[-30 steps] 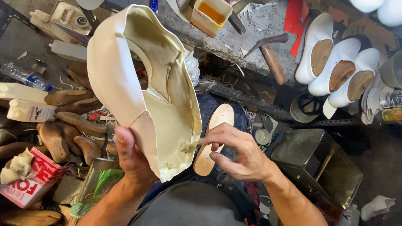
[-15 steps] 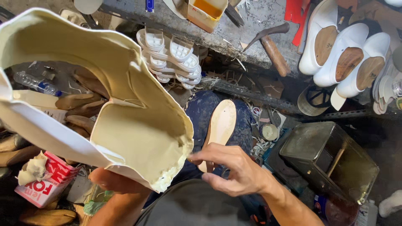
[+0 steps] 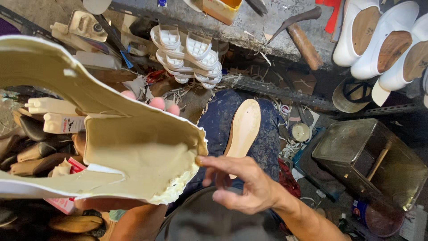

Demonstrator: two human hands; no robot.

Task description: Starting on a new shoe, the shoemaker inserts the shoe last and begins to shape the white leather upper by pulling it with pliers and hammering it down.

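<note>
Cream shoe upper (image 3: pixel 129 156), large, fills left of view, held up close to the camera, inner side showing, ragged glue-crusted edge at its lower right. Left hand (image 3: pixel 151 103) mostly hidden behind it; only fingertips show above the upper's edge, clamped on the upper. Right hand (image 3: pixel 243 185) at centre, fingers loosely curled, index fingertip touching the upper's ragged edge; nothing gripped. Tan insole (image 3: pixel 244 127) lies lengthwise on the person's blue-trousered knee, just beyond the right hand. Hammer (image 3: pixel 303 38) rests on the grey tabletop (image 3: pixel 258 27) above.
</note>
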